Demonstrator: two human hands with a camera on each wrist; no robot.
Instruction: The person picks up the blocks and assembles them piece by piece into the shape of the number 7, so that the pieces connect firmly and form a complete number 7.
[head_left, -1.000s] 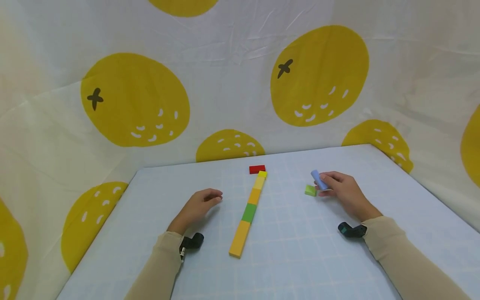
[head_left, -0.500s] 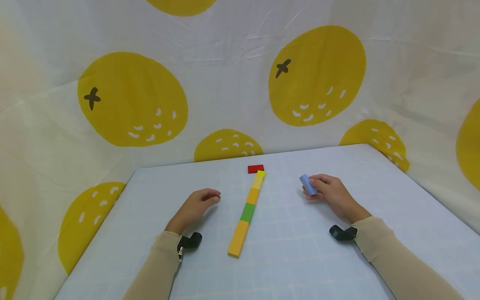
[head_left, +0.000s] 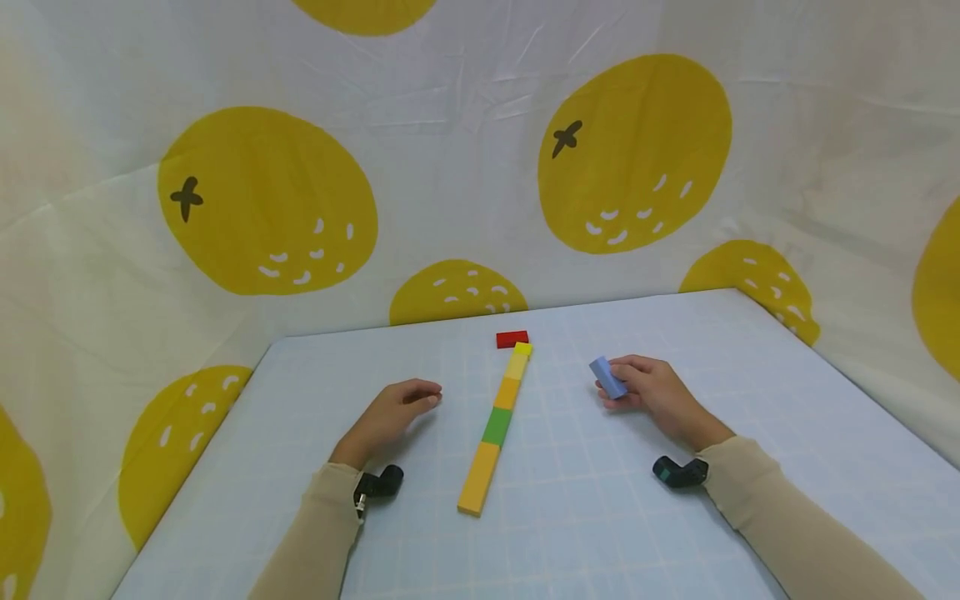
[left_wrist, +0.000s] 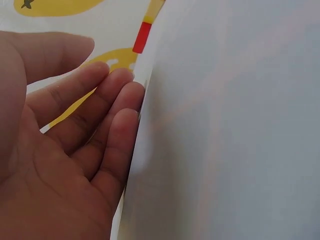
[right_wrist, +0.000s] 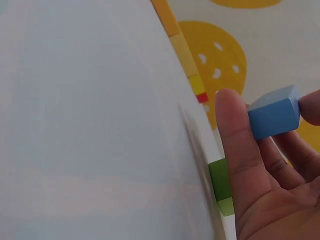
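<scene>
A blue block (head_left: 607, 377) is pinched between the thumb and fingers of my right hand (head_left: 652, 396), above the right half of the table. In the right wrist view the blue block (right_wrist: 275, 116) sits between the fingertips, and a green block (right_wrist: 220, 182) shows partly behind a finger. The head view has that green block hidden. My left hand (head_left: 388, 421) holds nothing, its fingers loosely bent and low at the table surface, left of a row of blocks (head_left: 497, 425). In the left wrist view the left hand (left_wrist: 75, 135) has a bare palm.
The row runs away from me in orange, green, orange and pale yellow, ending at a small yellow block (head_left: 523, 349). Beyond it lies a red block (head_left: 512, 339) near the table's (head_left: 585, 517) back edge. A curtain (head_left: 457, 183) printed with yellow fruit hangs behind.
My right hand has moved left and slightly towards me with the blue block. The light green block, visible earlier beside that hand, is now covered in the head view. The left hand stays put.
</scene>
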